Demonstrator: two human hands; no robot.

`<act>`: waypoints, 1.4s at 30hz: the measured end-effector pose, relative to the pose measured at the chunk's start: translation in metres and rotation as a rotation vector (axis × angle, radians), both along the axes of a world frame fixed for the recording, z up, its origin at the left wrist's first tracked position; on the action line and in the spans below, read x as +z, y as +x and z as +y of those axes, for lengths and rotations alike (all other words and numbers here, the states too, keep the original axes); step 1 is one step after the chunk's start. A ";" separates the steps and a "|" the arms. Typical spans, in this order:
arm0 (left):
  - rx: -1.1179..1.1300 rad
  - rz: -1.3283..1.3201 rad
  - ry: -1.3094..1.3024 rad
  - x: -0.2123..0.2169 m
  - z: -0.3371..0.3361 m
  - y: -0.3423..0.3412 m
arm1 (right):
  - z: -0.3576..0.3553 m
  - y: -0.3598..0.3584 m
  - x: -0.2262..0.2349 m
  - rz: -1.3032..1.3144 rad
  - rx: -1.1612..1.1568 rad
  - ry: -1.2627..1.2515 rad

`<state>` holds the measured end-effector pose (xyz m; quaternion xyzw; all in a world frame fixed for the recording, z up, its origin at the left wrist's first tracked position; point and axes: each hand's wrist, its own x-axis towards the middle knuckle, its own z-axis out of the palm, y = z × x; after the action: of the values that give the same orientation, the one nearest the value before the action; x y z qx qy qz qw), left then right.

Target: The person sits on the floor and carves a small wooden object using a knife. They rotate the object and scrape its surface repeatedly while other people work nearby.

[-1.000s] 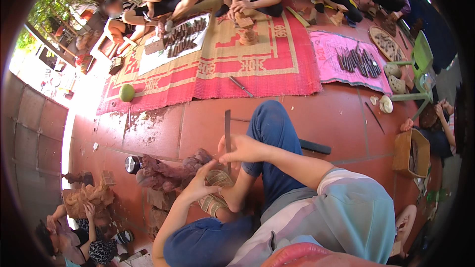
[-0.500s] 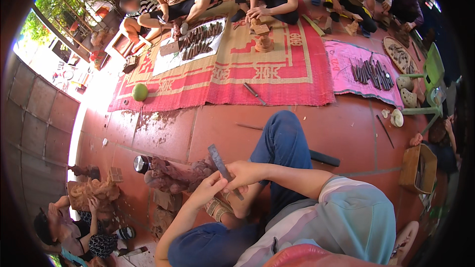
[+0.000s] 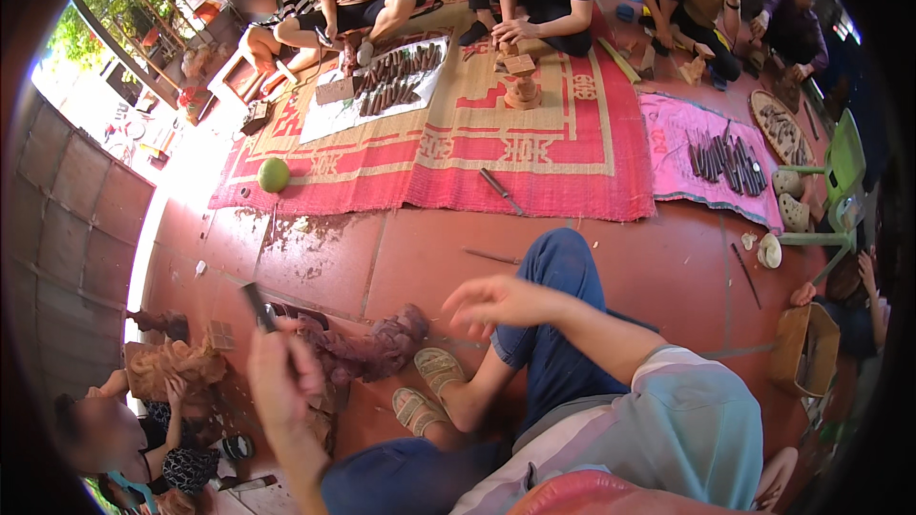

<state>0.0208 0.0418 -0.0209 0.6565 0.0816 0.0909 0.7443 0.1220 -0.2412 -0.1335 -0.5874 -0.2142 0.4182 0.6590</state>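
My left hand (image 3: pixel 286 377), blurred by motion, is closed around a flat dark bar-shaped tool (image 3: pixel 258 305), whose end sticks up past the fingers. Just behind it lies a reddish-brown wood carving (image 3: pixel 372 345) with a knobbly surface, its left part hidden by the hand. My right hand (image 3: pixel 491 305) hovers in front of my raised knee, fingers stretched out and nothing in them.
Beyond a tiled floor, a red and tan mat (image 3: pixel 458 193) carries a chisel-like tool (image 3: pixel 501 192) and a green round fruit (image 3: pixel 274 175). Several tools lie on a pink cloth (image 3: pixel 673 181). Co-workers sit around; one at lower left handles another carving (image 3: pixel 176 372).
My hands have parted. The left has swung leftward with the bar-shaped tool, while the right has let go and opened. The view has shifted slightly.
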 end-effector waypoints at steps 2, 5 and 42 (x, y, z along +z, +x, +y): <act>0.199 -0.079 0.223 0.029 0.032 -0.034 | -0.021 0.022 0.011 -0.056 -0.094 0.009; 0.428 -0.071 0.252 0.013 0.055 -0.064 | -0.069 0.066 0.018 -0.099 -0.310 -0.080; -0.814 0.235 1.919 -0.332 -0.055 -0.098 | -0.143 0.530 -0.191 0.233 -1.316 0.449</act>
<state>-0.0769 -0.0134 -0.3529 0.9538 -0.1800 -0.2042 -0.1270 0.6519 -0.3838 -0.3248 -0.3964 0.1763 -0.0613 0.8989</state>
